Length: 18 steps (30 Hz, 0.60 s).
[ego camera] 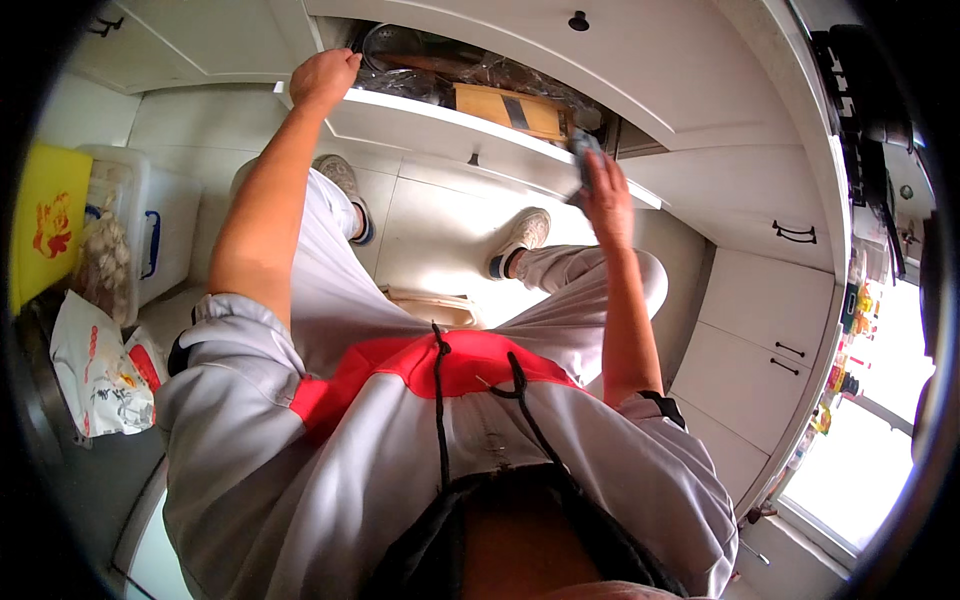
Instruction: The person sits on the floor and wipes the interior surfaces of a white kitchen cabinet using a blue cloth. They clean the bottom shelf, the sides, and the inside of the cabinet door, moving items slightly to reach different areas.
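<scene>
A white drawer (pixel 420 129) stands pulled out from the cabinet in front of me. Across its left end reaches my left hand (pixel 324 77), fingers curled; whether they grip anything is hidden. My right hand (pixel 606 191), slightly blurred, holds a dark grey cloth (pixel 583 154) against the right part of the drawer's front edge. Inside the drawer lie a tan box-like item (pixel 487 109) with a dark band and clear plastic wrapping (pixel 405 81). A round metal pot or strainer (pixel 390 46) with holes sits towards the back left.
Between my feet is tiled floor (pixel 420 210), with a beige tray-like object (pixel 435 307) close to me. White cabinets (pixel 757 315) line the right. At left are a yellow bag (pixel 49 217), a clear plastic bin (pixel 142 172) with blue handles and a white printed bag (pixel 97 367).
</scene>
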Each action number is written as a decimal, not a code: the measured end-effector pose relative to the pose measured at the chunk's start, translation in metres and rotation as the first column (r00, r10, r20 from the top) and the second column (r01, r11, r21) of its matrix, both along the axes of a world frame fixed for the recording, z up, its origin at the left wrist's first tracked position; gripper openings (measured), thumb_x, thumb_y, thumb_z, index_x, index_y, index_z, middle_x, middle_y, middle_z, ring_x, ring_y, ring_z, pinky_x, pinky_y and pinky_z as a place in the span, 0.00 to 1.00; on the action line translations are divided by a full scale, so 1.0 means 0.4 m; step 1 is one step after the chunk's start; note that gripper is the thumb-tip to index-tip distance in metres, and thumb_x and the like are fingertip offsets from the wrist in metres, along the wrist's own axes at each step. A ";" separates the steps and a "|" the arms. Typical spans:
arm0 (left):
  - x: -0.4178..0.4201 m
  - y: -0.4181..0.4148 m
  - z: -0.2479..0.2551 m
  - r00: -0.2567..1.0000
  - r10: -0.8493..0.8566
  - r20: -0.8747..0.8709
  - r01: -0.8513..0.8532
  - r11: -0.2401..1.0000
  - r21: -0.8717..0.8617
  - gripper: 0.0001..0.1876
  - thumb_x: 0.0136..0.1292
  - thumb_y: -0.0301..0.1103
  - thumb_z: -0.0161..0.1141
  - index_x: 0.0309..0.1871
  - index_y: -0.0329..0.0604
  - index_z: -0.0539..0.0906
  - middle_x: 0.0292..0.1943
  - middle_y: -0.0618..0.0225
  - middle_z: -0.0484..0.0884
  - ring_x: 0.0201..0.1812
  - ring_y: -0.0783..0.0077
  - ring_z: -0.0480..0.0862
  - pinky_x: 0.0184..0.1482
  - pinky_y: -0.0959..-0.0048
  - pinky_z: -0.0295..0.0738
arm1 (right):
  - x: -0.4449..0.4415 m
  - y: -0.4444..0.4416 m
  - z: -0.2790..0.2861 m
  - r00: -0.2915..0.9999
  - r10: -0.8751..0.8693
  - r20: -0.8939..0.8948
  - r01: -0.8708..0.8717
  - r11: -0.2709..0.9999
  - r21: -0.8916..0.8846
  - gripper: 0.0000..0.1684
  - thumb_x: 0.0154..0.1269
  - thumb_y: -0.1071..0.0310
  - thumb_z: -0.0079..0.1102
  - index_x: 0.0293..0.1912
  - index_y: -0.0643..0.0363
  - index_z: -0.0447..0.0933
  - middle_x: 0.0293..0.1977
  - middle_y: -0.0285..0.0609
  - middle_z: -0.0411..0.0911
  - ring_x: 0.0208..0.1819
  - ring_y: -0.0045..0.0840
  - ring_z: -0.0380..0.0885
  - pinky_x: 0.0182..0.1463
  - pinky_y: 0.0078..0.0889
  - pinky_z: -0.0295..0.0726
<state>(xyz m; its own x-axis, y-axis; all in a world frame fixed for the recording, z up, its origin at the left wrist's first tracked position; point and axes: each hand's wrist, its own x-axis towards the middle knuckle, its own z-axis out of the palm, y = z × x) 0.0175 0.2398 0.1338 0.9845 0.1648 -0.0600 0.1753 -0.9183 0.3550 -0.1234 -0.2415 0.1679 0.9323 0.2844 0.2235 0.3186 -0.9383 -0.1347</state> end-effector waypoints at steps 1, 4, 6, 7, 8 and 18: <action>-0.003 -0.001 0.012 0.999 0.017 -0.030 -0.016 1.000 0.014 0.19 0.73 0.54 0.50 0.49 0.56 0.87 0.48 0.62 0.88 0.51 0.50 0.85 0.50 0.54 0.80 | -0.012 -0.047 0.030 0.995 -0.077 -0.064 0.079 0.996 0.032 0.44 0.54 0.83 0.60 0.71 0.48 0.67 0.64 0.51 0.71 0.63 0.48 0.73 0.67 0.47 0.75; 0.004 -0.004 0.013 1.000 -0.014 -0.024 0.015 1.000 0.015 0.20 0.74 0.55 0.49 0.49 0.54 0.86 0.46 0.58 0.87 0.48 0.46 0.85 0.48 0.50 0.79 | -0.022 -0.162 0.032 0.988 -0.152 -0.033 0.150 0.988 -0.040 0.41 0.58 0.83 0.55 0.71 0.48 0.68 0.64 0.53 0.72 0.64 0.47 0.74 0.65 0.46 0.77; 0.015 -0.002 0.011 0.999 -0.016 -0.031 0.017 1.000 0.009 0.21 0.74 0.56 0.49 0.49 0.53 0.86 0.46 0.56 0.87 0.48 0.44 0.84 0.47 0.48 0.79 | 0.000 -0.162 0.022 0.978 -0.169 -0.125 0.167 0.986 -0.027 0.40 0.59 0.83 0.53 0.71 0.48 0.68 0.65 0.54 0.71 0.64 0.48 0.73 0.65 0.46 0.77; 0.021 -0.002 0.003 1.000 -0.018 -0.024 0.018 1.000 0.012 0.21 0.74 0.56 0.49 0.50 0.53 0.86 0.47 0.56 0.87 0.48 0.45 0.84 0.48 0.48 0.79 | 0.017 -0.124 0.011 0.985 -0.094 -0.144 0.096 0.995 0.003 0.39 0.60 0.83 0.51 0.71 0.49 0.68 0.64 0.56 0.72 0.64 0.49 0.73 0.66 0.46 0.77; 0.021 -0.002 -0.004 1.000 -0.017 -0.020 0.018 1.000 0.017 0.21 0.73 0.56 0.49 0.50 0.54 0.86 0.47 0.57 0.87 0.49 0.45 0.84 0.48 0.48 0.79 | 0.038 -0.046 0.005 0.996 -0.002 -0.086 0.005 0.999 0.035 0.34 0.65 0.80 0.51 0.70 0.50 0.69 0.63 0.57 0.73 0.63 0.49 0.74 0.66 0.45 0.76; 0.020 -0.014 0.021 0.999 0.032 -0.040 -0.030 0.998 0.052 0.17 0.72 0.53 0.52 0.47 0.56 0.87 0.46 0.63 0.88 0.49 0.51 0.86 0.49 0.54 0.81 | 0.154 0.640 -0.019 0.951 0.310 0.023 -0.310 0.949 0.057 0.42 0.59 0.71 0.64 0.73 0.47 0.64 0.66 0.48 0.71 0.61 0.44 0.73 0.64 0.47 0.71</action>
